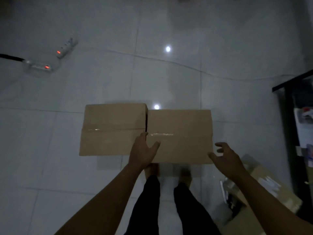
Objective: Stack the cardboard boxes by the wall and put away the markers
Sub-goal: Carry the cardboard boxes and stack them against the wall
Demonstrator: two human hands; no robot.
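1. Two cardboard boxes lie side by side on the tiled floor (169, 31), directly ahead of both hands; the view looks steeply down on their tops.
2. Right-hand box (181, 133): plain brown cardboard, flaps closed, a strip of clear tape glinting along the centre seam; it sits between the two hands, its near edge just above the person's feet.
3. Left-hand box (113, 128): same brown cardboard, taped along its seam likewise; it lies just outward of the left hand, separated from the other box by a narrow dark gap.
4. Left hand (144, 151): the grip is released, fingers extended; the fingertips reach into the gap between the boxes while the thumb lies over the top of the right-hand box; whether the palm touches the cardboard cannot be told.
5. Right hand (227, 160): the grip is released, fingers spread and loosely curved, holding nothing; it hovers at the near right corner of the right-hand box, contact uncertain.
6. Beyond and to the outer side of the left hand, well apart from the boxes: two power strips (50, 60) with red lit switches, one with a dark cable.
7. Outward of the right hand: a dark shelf unit (288, 116); below the right forearm, an open carton (264, 189) with indistinct contents.
8. Lighting is dim; two lamp reflections show on the tiles.
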